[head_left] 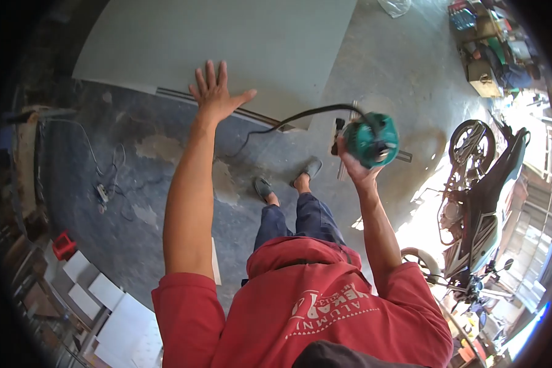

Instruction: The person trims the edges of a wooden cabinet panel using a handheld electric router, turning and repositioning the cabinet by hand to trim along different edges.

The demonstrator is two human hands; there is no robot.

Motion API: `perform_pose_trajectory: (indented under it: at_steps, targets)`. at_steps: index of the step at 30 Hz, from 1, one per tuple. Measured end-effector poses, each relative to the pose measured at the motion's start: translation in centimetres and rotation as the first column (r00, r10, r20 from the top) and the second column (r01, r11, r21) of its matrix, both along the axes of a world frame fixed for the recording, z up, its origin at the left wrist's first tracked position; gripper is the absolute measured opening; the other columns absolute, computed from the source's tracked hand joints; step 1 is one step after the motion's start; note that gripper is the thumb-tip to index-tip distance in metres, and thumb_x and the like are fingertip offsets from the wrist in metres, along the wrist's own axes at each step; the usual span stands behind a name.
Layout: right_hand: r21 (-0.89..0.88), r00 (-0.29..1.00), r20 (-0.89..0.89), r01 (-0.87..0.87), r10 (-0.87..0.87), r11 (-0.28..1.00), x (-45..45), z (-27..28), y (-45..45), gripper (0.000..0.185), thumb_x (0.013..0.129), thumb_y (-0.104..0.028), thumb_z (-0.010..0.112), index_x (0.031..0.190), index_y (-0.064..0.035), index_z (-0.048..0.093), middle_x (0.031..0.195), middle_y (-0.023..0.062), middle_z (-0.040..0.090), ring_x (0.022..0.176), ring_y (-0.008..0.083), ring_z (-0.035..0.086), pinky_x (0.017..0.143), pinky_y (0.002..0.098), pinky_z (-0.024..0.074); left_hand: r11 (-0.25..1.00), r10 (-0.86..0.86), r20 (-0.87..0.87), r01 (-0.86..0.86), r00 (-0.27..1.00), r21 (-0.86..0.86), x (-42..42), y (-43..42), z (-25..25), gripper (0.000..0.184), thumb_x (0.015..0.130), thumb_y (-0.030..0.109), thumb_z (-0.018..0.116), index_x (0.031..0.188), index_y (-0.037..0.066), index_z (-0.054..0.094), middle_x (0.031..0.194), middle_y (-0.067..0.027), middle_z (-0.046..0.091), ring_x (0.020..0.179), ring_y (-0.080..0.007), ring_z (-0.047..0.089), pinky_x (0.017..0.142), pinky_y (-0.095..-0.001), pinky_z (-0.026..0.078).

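My left hand (213,98) lies with fingers spread on a large grey panel (227,37), near its front edge. My right hand (357,167) is wrapped round a green corded power tool (374,140), held over the floor to the right of the panel. Its exact kind I cannot make out. A black cord (300,115) runs from the tool to the left, past the panel's edge. Metal bars (405,157) show around the tool; I cannot tell whether they are fixed to it.
A motorcycle (472,214) stands at the right. Cables with a power strip (102,194) lie on the concrete floor at left. White boards (126,331) and a red object (64,245) are at the lower left. A person (512,73) is by cluttered shelves at the upper right.
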State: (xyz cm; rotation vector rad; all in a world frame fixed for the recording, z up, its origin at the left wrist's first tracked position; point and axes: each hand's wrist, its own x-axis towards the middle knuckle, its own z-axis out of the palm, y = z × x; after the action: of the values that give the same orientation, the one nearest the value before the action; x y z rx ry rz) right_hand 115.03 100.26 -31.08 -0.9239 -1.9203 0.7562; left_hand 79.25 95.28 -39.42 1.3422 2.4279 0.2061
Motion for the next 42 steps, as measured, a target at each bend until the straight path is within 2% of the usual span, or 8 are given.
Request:
perform_pose_trajectory:
  at_steps: [2, 6, 8, 17, 20, 22, 25, 42]
  targets:
    - [-0.025, 0.989, -0.089, 0.116, -0.118, 0.993, -1.9, -2.2, 0.2, 0.039, 0.07, -0.015, 0.092, 0.101, -0.0028, 0.071, 0.095, 0.0071, 0.073, 0.085, 0.0177, 0.07, 0.079, 0.0334, 0.0562, 1.0, -0.007, 0.008, 0.007, 1.0, -0.017, -0.3, 0.3, 0.2, 0.13, 0.073, 0.09, 0.06, 0.167, 0.015, 0.011, 0.173, -0.0204, -0.001, 0.157, -0.0453, -0.012, 0.121, -0.0694, -0.004]
    - [-0.031, 0.988, -0.072, 0.135, -0.137, 0.99, -4.5, -1.4, 0.6, 0.041, 0.085, -0.007, 0.079, 0.12, 0.0017, 0.062, 0.111, 0.0131, 0.069, 0.103, 0.023, 0.068, 0.095, 0.0367, 0.0539, 1.0, -0.023, 0.015, 0.023, 1.0, -0.001, -0.1, 0.4, -0.2, 0.137, 0.067, 0.089, 0.067, 0.167, 0.016, 0.01, 0.173, -0.0195, -0.002, 0.157, -0.0452, -0.012, 0.12, -0.0707, -0.004]
    - [-0.126, 0.908, -0.369, 0.162, -0.198, 0.979, -6.3, -1.5, 0.8, 0.046, 0.076, -0.01, 0.088, 0.115, 0.0005, 0.066, 0.103, 0.0085, 0.072, 0.092, 0.0198, 0.07, 0.088, 0.0343, 0.056, 1.0, -0.02, 0.011, 0.02, 1.0, 0.004, 0.0, 0.5, -0.3, 0.137, 0.066, 0.088, 0.068, 0.167, 0.016, 0.011, 0.173, -0.0188, -0.002, 0.157, -0.0448, -0.012, 0.121, -0.0704, -0.004]
    - [-0.045, 0.928, -0.307, 0.206, -0.209, 0.978, -7.7, -2.6, 1.1, 0.047, 0.078, -0.01, 0.084, 0.117, 0.0044, 0.062, 0.104, 0.0127, 0.072, 0.094, 0.0225, 0.07, 0.089, 0.0365, 0.0569, 0.999, -0.022, -0.019, 0.023, 1.0, 0.038, 0.6, 0.6, -0.8, 0.137, 0.067, 0.092, 0.065, 0.167, 0.017, 0.01, 0.173, -0.0189, 0.0, 0.157, -0.0451, -0.01, 0.12, -0.0718, -0.003]
    - [-0.058, 0.927, -0.294, 0.225, -0.232, 0.973, -7.9, -2.5, 0.9, 0.045, 0.08, -0.013, 0.084, 0.116, 0.004, 0.063, 0.102, 0.0123, 0.072, 0.093, 0.0222, 0.07, 0.088, 0.0362, 0.0563, 0.99, 0.031, -0.034, -0.026, 0.999, 0.137, 1.1, 0.5, -0.5, 0.13, 0.068, 0.082, 0.073, 0.167, 0.017, 0.018, 0.173, -0.0171, 0.005, 0.158, -0.0437, -0.007, 0.122, -0.0694, -0.001]
    - [-0.05, 0.937, -0.265, 0.22, -0.226, 0.974, -8.0, -2.6, 0.8, 0.043, 0.081, -0.015, 0.083, 0.115, 0.0037, 0.064, 0.101, 0.012, 0.072, 0.092, 0.022, 0.069, 0.087, 0.0358, 0.0559, 1.0, 0.019, -0.015, -0.019, 1.0, -0.003, 1.0, 0.6, 1.9, 0.112, 0.086, 0.065, 0.068, 0.165, 0.005, 0.016, 0.172, -0.0223, 0.004, 0.158, -0.0435, -0.002, 0.125, -0.0644, 0.0]
    - [-0.017, 0.928, -0.3, 0.226, -0.22, 0.974, -8.2, -2.9, 0.6, 0.04, 0.082, -0.019, 0.083, 0.111, 0.0034, 0.065, 0.101, 0.0116, 0.072, 0.091, 0.0213, 0.069, 0.085, 0.0353, 0.055, 1.0, 0.002, 0.047, -0.001, 0.999, -0.023, 1.0, 0.5, 2.7, 0.131, 0.074, 0.075, 0.074, 0.166, 0.007, 0.009, 0.172, -0.0214, -0.005, 0.156, -0.0466, -0.013, 0.12, -0.0703, -0.007]
    - [0.011, 0.919, -0.299, 0.272, -0.256, 0.962, -9.1, -3.2, -0.3, 0.045, 0.086, -0.024, 0.081, 0.113, 0.0059, 0.06, 0.101, 0.014, 0.07, 0.089, 0.0226, 0.067, 0.08, 0.0359, 0.057, 0.997, -0.011, 0.0, 0.011, 1.0, 0.082, 1.9, 0.0, 2.8, 0.126, 0.075, 0.075, 0.073, 0.165, 0.007, 0.016, 0.172, -0.022, 0.006, 0.158, -0.0464, -0.002, 0.122, -0.0701, 0.0]
